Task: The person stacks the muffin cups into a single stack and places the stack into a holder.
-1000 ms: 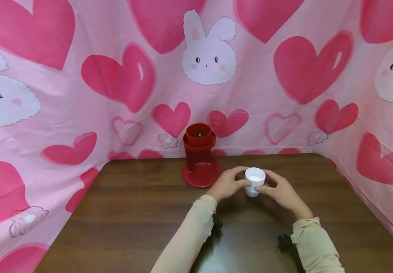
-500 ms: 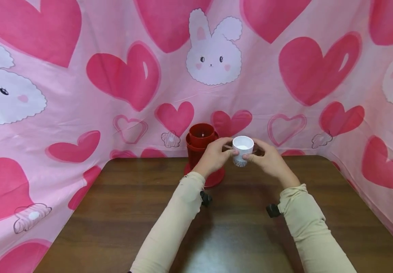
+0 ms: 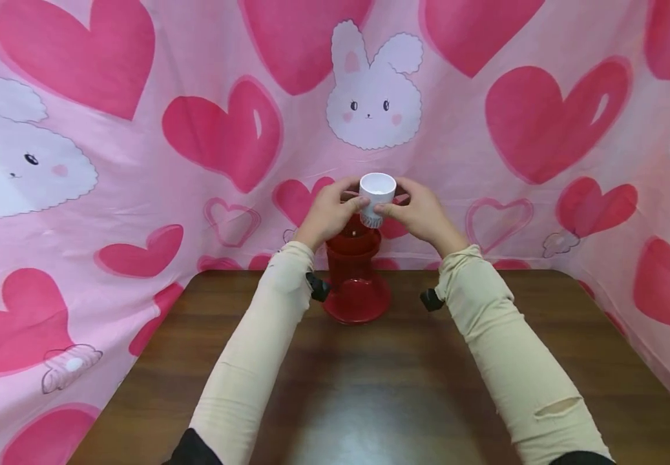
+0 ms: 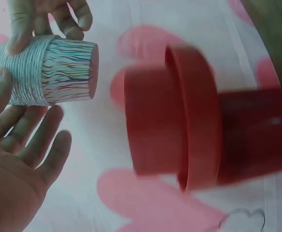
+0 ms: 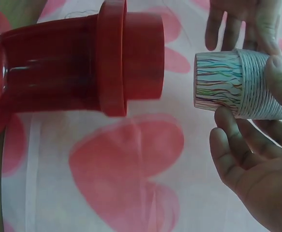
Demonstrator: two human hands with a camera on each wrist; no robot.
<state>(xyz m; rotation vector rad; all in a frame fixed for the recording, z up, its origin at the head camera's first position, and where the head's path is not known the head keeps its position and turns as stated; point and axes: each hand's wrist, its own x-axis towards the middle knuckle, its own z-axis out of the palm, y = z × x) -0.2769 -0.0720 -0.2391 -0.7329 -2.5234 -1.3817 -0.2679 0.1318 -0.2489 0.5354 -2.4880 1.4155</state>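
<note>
A nested stack of white paper cups [image 3: 377, 194], the outermost printed with coloured wavy lines, is held up between both hands. My left hand [image 3: 327, 212] pinches its left side with thumb and fingers. From the other side, my right hand [image 3: 426, 213] grips it, thumb on the near face. Behind and below stands a red cup dispenser [image 3: 355, 261], with a round base and a wide open collar around its upper tube, partly hidden by the hands. In the left wrist view the patterned cup bottom [image 4: 70, 71] faces the dispenser's mouth [image 4: 150, 121], with a gap between them.
The dispenser's base rests near the back edge of the brown wooden table [image 3: 364, 387]. Pink cloth [image 3: 224, 142] with hearts and rabbits hangs along the back and both sides.
Both hands have carried the cup stack upward, forward and to the left, from low over the table right of the dispenser to above its top. The dispenser stays in place.
</note>
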